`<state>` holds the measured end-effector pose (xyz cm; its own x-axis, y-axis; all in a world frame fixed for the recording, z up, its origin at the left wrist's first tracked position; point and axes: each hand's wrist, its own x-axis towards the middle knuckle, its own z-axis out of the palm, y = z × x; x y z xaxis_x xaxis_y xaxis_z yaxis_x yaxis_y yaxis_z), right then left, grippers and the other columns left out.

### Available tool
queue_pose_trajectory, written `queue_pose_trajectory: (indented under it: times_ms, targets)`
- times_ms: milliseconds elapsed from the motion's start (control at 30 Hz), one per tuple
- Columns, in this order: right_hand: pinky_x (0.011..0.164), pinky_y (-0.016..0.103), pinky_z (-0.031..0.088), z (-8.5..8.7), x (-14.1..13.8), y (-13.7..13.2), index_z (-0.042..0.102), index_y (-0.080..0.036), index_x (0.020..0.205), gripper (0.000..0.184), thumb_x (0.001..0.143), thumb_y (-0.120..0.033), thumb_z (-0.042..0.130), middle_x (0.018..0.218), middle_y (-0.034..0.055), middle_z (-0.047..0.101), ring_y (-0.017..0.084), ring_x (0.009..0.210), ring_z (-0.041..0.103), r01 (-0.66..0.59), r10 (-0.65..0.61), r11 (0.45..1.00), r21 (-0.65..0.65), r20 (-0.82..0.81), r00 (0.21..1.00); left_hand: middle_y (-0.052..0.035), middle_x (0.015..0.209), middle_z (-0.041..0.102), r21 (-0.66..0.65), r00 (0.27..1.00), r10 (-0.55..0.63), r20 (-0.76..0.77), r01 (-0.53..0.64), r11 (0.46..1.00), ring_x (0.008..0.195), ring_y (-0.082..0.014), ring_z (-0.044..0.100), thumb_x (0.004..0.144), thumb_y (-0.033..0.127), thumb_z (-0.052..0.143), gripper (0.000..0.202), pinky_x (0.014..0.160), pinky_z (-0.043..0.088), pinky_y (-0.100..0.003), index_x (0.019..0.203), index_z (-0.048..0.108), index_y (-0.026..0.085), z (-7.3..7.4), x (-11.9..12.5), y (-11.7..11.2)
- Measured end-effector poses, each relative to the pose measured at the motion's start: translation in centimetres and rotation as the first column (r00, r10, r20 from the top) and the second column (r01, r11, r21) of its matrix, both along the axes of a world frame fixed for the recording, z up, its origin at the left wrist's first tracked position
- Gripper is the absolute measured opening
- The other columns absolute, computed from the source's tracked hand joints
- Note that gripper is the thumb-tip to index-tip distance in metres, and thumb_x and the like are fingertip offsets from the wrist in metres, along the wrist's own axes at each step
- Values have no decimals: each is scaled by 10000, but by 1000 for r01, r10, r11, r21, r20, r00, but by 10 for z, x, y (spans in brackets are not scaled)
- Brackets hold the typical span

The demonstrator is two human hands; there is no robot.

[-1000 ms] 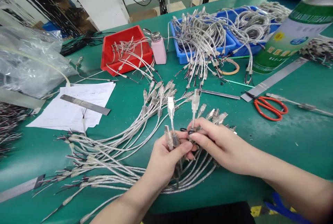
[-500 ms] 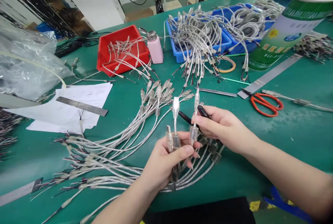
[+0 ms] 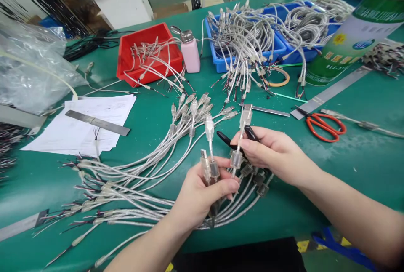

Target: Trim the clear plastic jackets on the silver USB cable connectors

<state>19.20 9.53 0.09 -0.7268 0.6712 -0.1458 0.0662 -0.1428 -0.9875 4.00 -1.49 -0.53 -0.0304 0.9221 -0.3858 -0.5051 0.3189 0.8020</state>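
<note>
My left hand [image 3: 205,196] is closed around several USB cables, whose clear-bodied metal plugs [image 3: 209,126] stick up past the fingers. Between both hands stands another USB cable [image 3: 236,159], plug upward, with a clear block on its cord. My right hand [image 3: 271,150] pinches that cable just under the plug. Also lodged in the right palm is a black tool [image 3: 251,134] with two rounded black ends; its working part is hidden. Under the hands, a bundle of silvery cables [image 3: 135,196] lies on the table, stripped wire ends to the left.
Beyond lie a red tray [image 3: 126,57] of cables, a pink pump bottle [image 3: 190,56], blue bins [image 3: 220,66] heaped with cables and a green-white can [image 3: 344,40]. Orange-handled scissors [image 3: 325,126] and a steel ruler [image 3: 331,91] are at right, papers [image 3: 78,137] at left.
The cable between my hands has turned, so its plug now shows its broad face and leans right. The right hand still pinches it. The whole view has shifted slightly.
</note>
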Motion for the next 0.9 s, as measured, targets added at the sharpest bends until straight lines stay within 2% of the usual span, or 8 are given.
queue_pose_trajectory:
  times_ms: [67, 167, 300, 400, 467, 533, 667, 900]
  targets:
    - [509, 224, 329, 1, 1, 3, 597, -188, 966, 274, 922, -427, 470, 597, -44, 411, 82, 528, 385, -3, -40, 962, 274, 150, 988, 5, 664, 652, -11, 999, 31, 7, -31, 999, 539, -67, 574, 695, 165, 749, 212, 531, 449, -166, 877, 639, 162, 1, 0, 1]
    - [678, 286, 410, -1, 2, 6, 629, -185, 935, 289, 948, -380, 415, 785, 24, 559, 142, 727, 519, -140, -117, 781, 609, 361, 925, -21, 703, 663, -34, 996, 92, 17, -92, 995, 561, -77, 571, 710, 169, 733, 200, 529, 444, -176, 879, 631, 142, 2, -2, 3]
    - [778, 337, 438, -7, 2, 10, 678, -187, 933, 308, 949, -331, 407, 920, 74, 580, 192, 867, 546, -218, -234, 602, 768, 432, 871, -19, 676, 644, -43, 992, 110, 67, -108, 993, 550, -77, 553, 716, 163, 721, 213, 524, 431, -177, 898, 618, 128, 3, -4, 5]
    - [786, 353, 444, -13, 6, 26, 697, -177, 866, 305, 933, -312, 433, 941, 90, 586, 210, 880, 542, -81, -411, 453, 888, 288, 865, -17, 660, 640, -46, 987, 114, 113, -109, 993, 541, -75, 551, 713, 151, 720, 209, 515, 421, -169, 893, 616, 133, 2, -5, 5]
    - [814, 375, 435, -18, 11, 43, 702, -160, 879, 292, 919, -300, 450, 936, 101, 596, 230, 895, 533, -9, -552, 356, 934, 218, 805, -14, 650, 638, -47, 982, 118, 147, -112, 993, 539, -76, 552, 711, 141, 718, 195, 511, 418, -166, 879, 619, 146, 1, -6, 5]
    - [870, 394, 410, -27, 14, 60, 701, -142, 937, 284, 909, -277, 453, 999, 112, 601, 252, 964, 515, -18, -651, 354, 935, 261, 713, -15, 648, 639, -41, 976, 108, 189, -102, 994, 541, -81, 554, 713, 135, 713, 185, 502, 419, -167, 873, 623, 155, 1, -7, 4]
    - [842, 428, 394, -47, 17, 84, 706, -178, 933, 262, 890, -268, 463, 1048, 104, 593, 290, 1012, 478, -38, -731, 445, 895, 387, 563, -22, 665, 642, -15, 968, 63, 241, -61, 998, 549, -81, 554, 731, 134, 695, 176, 496, 422, -165, 898, 643, 153, 0, -9, 3]
    - [747, 428, 398, -60, 14, 93, 640, -165, 848, 166, 825, -305, 553, 903, 123, 583, 299, 909, 481, -43, -749, 508, 860, 466, 471, -39, 676, 649, -16, 961, 40, 273, -37, 999, 556, -86, 556, 726, 141, 703, 203, 489, 418, -169, 923, 658, 132, 0, -10, 1]
